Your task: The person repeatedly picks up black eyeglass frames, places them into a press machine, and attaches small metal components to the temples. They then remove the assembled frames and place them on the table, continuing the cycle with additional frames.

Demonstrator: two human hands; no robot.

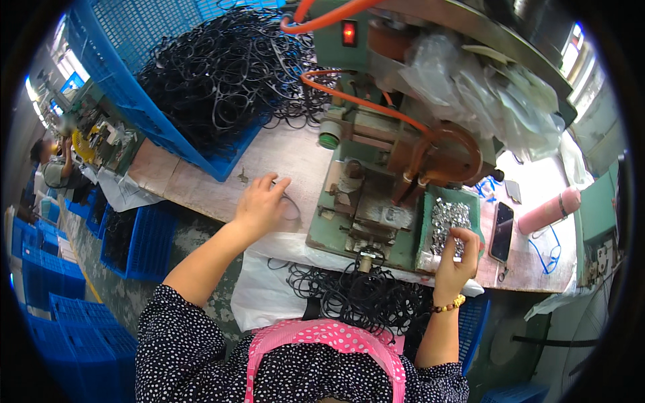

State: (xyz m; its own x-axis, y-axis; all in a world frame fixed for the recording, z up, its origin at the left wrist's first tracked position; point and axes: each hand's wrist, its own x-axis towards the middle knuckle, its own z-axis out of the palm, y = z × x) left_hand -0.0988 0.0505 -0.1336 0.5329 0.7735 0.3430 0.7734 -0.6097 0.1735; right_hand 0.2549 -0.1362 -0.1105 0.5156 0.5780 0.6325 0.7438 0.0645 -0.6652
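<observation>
I see the worn wooden bench (201,181) running across the view, largest thing here. On its far left sits a blue crate (127,87) heaped with black loops (228,67). At centre stands a green press machine (376,181) with orange hoses (356,101) and a lit red switch (349,32). Clear plastic bags (484,87) are piled on its right shoulder. A second heap of black loops (363,295) lies at the near edge, over a white bag (262,289). A green tray (449,225) of small silver clips sits against the machine's right side. A pink cylinder (547,211) and a dark phone (501,232) lie right of it. My left hand (262,205) rests on the bench, fingers curled loosely over one black loop (292,205). My right hand (457,258) pinches clips at the tray's near edge.
</observation>
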